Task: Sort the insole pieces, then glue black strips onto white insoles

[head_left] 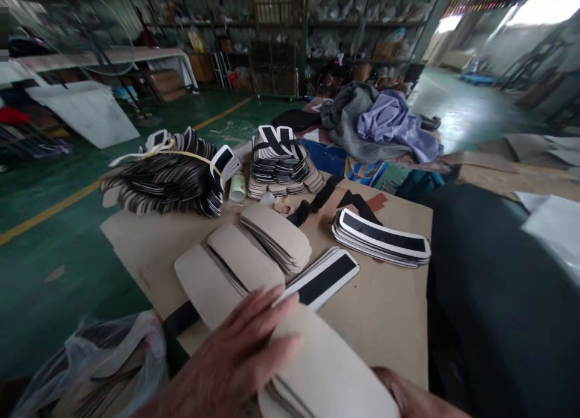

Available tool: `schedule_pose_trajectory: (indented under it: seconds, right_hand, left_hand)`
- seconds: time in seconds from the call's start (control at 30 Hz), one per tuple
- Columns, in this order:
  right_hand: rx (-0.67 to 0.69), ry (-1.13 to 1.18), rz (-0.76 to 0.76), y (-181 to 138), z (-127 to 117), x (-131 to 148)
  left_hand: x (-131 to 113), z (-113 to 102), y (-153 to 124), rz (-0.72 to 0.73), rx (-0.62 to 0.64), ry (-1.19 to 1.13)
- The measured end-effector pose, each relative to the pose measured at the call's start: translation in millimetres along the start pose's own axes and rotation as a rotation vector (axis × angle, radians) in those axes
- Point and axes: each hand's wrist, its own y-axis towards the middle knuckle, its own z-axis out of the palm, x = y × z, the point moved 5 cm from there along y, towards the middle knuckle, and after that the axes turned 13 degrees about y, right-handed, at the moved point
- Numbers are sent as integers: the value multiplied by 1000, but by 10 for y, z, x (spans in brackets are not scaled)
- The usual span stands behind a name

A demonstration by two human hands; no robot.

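Smooth beige panels in a stack (335,363) lie nearest the camera, between the two hands, above the near part of the cardboard worktop (389,327). Their long axis runs from far left to near right, the rounded end pointing far left; several thin layers show along the left edge. The left hand (244,339), blurred, has its fingers straight and loosely spread over that far end, released rather than curled; whether they press cannot be told. The right hand (403,394) grasps the stack's right edge, its fingertips hidden.

At near left, a filmy, crumpled plastic bag (151,351) holds beige and dark strips. Farther off, a bulky bundle of dark-and-beige panels (167,179) is tied with a pale cord. Three flat, matte beige stacks (206,282) with rounded corners sit side by side, parallel to the held one. Beyond them stand a short pale-green tube (237,187) and a layered pile topped with black-and-white pieces (278,158).

Just beyond the left fingertips, a white panel with a black band (328,279) points far right. At right, a curved black-and-white stack (383,237) lies lengthwise left to right, bowed like a shallow arc.
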Motion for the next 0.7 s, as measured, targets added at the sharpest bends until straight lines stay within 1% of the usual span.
schedule_pose_trajectory:
  seconds: [0.03, 0.1, 0.17, 0.23, 0.3, 0.33, 0.4, 0.47, 0.53, 0.6, 0.7]
  right_hand:
    - [-7, 22, -6, 105, -118, 203]
    - [-30, 91, -53, 333, -357, 655]
    - [-102, 135, -121, 591, -595, 1105]
    - [-192, 117, -155, 881, -783, 1481]
    - [-273, 66, -171, 1192, -894, 1773]
    - [-307, 35, -177, 1350, -921, 1890]
    - [-346, -40, -146, 1669, -933, 2048]
    - [-338, -107, -77, 1982, -923, 2119]
    - [-307, -167, -13, 2272, -927, 2134]
    - [-276, -224, 19, 2525, -955, 2127]
    - [-229, -264, 66, 2787, -1008, 2098]
  left_hand:
    - [221, 37, 130, -86, -58, 64]
    - [627, 233, 364, -175, -51, 106]
    - [992, 525, 540, -254, 25, 102]
    - [1252, 840, 653, -281, 128, 104]
    - [1428, 1097, 702, -318, 206, 112]
    - [1488, 1190, 709, -341, 228, 117]
    - [1556, 1306, 703, -374, 244, 125]
    - [1576, 1340, 691, -385, 226, 133]
    - [1578, 1333, 684, -392, 205, 135]
    - [1579, 1324, 682, -402, 205, 131]
    - [1587, 1329, 678, -406, 228, 114]
